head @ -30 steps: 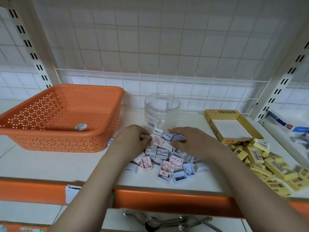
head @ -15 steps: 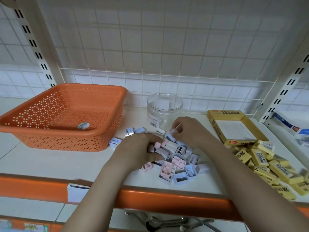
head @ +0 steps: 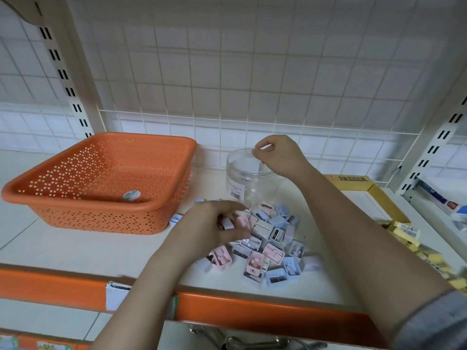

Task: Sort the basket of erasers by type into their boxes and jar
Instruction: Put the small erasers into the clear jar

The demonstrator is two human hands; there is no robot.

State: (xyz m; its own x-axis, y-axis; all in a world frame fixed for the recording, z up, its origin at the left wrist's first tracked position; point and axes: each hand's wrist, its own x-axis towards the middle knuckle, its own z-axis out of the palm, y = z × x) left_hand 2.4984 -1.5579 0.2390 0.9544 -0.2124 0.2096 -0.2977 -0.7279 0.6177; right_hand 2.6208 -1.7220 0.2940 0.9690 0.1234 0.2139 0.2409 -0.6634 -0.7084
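Observation:
A heap of small pink and blue erasers (head: 267,242) lies on the white shelf in front of a clear plastic jar (head: 249,178). My left hand (head: 209,227) rests on the left side of the heap, its fingers curled round a small white-ended eraser (head: 227,223). Over the jar's open mouth hovers my right hand (head: 278,154), fingers bent; whether it still holds an eraser is unclear. A pale eraser (head: 249,164) shows inside the jar. An open yellow box (head: 379,195) sits to the right, with yellow erasers (head: 406,233) scattered in front of it.
The orange perforated basket (head: 101,198) stands at the left, holding only a round sticker-like piece (head: 131,195). A wire grid backs the shelf. The shelf's orange front edge (head: 252,309) runs below the heap. Boxed goods (head: 442,200) lie on the neighbouring shelf at right.
My right hand has risen from the heap to the jar's mouth. My left hand has shifted slightly right on the heap and now grips an eraser.

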